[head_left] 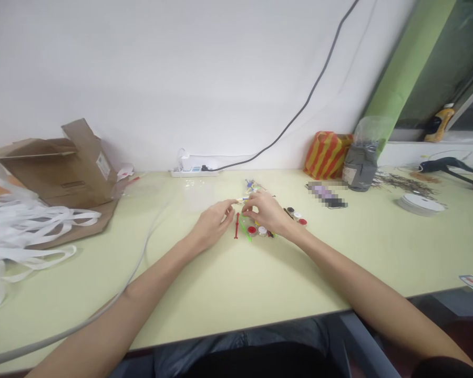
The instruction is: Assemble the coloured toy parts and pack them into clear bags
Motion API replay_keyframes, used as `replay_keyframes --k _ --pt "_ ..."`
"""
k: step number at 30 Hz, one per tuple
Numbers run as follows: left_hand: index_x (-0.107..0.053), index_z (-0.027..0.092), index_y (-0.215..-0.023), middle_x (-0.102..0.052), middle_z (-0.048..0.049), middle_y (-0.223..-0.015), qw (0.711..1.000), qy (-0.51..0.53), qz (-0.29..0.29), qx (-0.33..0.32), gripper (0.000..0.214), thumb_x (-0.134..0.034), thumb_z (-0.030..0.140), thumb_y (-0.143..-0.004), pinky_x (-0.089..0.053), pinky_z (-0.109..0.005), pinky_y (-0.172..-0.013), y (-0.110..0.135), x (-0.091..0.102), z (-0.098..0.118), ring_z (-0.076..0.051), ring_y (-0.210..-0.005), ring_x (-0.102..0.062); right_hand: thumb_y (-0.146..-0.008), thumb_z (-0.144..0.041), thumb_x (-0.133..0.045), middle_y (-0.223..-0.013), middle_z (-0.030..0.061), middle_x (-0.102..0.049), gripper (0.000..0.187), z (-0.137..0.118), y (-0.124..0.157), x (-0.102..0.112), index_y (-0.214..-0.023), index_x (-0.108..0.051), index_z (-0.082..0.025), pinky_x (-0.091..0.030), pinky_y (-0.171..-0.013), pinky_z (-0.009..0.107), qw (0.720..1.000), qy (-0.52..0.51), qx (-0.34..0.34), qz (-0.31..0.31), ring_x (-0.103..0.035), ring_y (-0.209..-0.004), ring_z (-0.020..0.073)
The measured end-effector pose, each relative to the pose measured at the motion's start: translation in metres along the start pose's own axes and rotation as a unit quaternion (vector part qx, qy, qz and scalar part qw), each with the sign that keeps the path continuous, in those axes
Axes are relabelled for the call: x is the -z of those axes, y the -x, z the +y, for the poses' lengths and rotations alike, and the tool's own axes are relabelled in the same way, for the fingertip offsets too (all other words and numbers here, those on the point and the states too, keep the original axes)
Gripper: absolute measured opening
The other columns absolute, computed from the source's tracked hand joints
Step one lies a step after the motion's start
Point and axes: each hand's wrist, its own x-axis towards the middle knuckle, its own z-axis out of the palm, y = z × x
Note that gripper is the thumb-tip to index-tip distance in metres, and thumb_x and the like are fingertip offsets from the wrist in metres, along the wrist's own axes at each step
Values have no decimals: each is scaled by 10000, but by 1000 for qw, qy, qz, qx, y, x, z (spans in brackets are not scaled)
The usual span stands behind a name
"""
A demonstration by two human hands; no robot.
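Pinching plastic piece [241, 200], left hand [212, 224], right hand [263, 211]

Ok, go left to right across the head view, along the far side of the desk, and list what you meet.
Cardboard box, white power strip, red-and-yellow striped bag, grey plastic-topped container, white roll of tape

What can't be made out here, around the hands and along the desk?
Head view:
- Small pale stick at the left hand and right hand: fingers hide most of it, too small to identify.
- Flat rectangular dark-edged device: mosaic blur covers it.
- White flat straps: cut off by the picture's left edge.
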Motion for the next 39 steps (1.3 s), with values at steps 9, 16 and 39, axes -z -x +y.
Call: replay_keyframes --k 9,16,39 --pt "-615 216 -1038 -661 -33 -983 998 3 -1 -55 201 -522 382 -974 -461 -332 -823 -1 1 3 -205 -923 -608 -925 -179 -657 -878 31 -722 66 -11 10 -11 -921 -718 -204 -419 -803 304 983 -145 11 115 -591 -855 180" --pt "-638 201 -923 -670 -35 -908 998 -57 32 15 251 -548 435 -946 -449 -309 -709 -2 1 -3 -195 -821 -617 -888 -191 -673 -814 53 -677 137 -8 14 -6 -763 -730 -184 -378 -784 307 998 -57 -34 7 -542 -862 195" --pt "-670 245 -1128 -747 -38 -1120 999 -1 50 18 312 -475 178 -893 -536 -336 -900 -2 -1 -9 -211 -975 -713 -830 -117 -677 -807 67 -665 122 -23 14 -22 -747 -739 -179 -347 -747 328 997 30 -43 -48 -502 -842 215"
